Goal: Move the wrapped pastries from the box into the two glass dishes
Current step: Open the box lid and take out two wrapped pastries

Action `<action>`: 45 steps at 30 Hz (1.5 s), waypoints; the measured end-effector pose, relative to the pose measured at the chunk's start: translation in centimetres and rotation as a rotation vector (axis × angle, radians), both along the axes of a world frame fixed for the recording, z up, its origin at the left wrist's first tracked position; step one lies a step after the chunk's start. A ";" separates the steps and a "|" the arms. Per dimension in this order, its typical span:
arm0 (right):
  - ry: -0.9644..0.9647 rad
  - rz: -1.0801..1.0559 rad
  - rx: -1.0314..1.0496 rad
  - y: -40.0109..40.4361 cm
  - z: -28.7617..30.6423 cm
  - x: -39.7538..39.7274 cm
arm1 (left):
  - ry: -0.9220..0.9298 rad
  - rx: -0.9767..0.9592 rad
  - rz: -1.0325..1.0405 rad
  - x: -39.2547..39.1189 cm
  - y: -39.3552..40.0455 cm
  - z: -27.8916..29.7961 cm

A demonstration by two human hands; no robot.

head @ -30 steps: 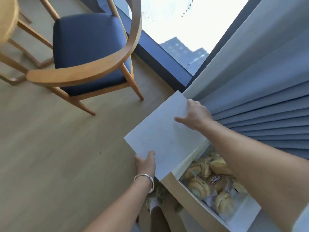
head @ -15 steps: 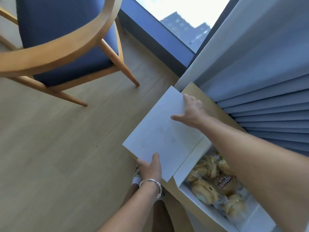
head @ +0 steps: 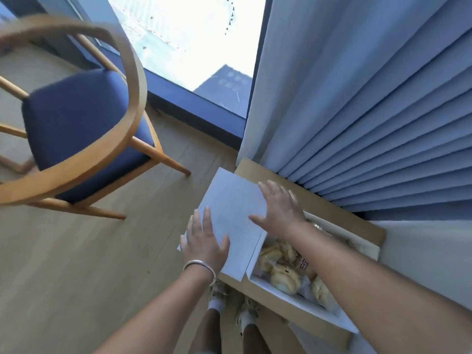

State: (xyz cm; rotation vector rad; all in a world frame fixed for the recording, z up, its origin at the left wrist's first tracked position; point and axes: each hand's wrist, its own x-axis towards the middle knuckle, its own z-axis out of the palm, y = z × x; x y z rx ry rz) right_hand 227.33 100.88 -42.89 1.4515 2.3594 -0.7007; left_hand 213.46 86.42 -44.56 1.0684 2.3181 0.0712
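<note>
While both hands hover with fingers spread over the white lid, the left hand (head: 204, 242) and right hand (head: 282, 209) grip nothing. Wrapped pastries (head: 283, 269) lie heaped in the open box (head: 304, 309) on the tan surface (head: 319, 205). They look light, soft and crushable in slippery film, so pinching the wrapper's loose end seems safest.

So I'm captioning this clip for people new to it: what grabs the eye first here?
Two open hands, left hand and right hand, spread over a white lid at centre. Just right of it, the open box shows wrapped pastries. A wooden chair with a blue seat fills the upper left, beside a bright window.
</note>
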 end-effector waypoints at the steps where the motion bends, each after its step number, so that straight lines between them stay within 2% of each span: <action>1: 0.008 -0.022 0.006 -0.4 1.4 0.8 | 0.043 -0.017 -0.100 0.0 0.5 1.3; 6: 0.054 -0.154 0.039 -2.6 8.5 5.4 | 0.169 0.062 -0.383 1.3 3.7 8.0; 9: 0.056 -0.250 0.052 -4.5 11.9 8.8 | 0.164 0.127 -0.527 3.3 4.9 11.4; 13: 0.075 -0.387 0.092 -7.2 14.0 13.3 | 0.101 0.200 -0.682 6.3 5.9 13.6; 17: 0.044 -0.471 0.087 -9.2 13.9 17.0 | 0.074 0.192 -0.807 9.4 6.2 13.7; 30: -0.057 -0.537 -0.125 -14.6 5.7 20.3 | -0.018 -0.051 -0.973 12.7 2.7 4.9; 35: -0.071 -0.610 -0.180 -14.9 1.2 20.4 | 0.014 -0.186 -1.007 12.4 2.6 0.6; 40: -0.084 -0.556 -0.178 -14.2 -2.9 20.4 | 0.138 -0.240 -1.145 12.5 3.4 -3.1; 45: -0.119 -0.496 -0.178 -13.8 -6.6 20.8 | 0.180 -0.279 -1.149 13.7 3.6 -6.0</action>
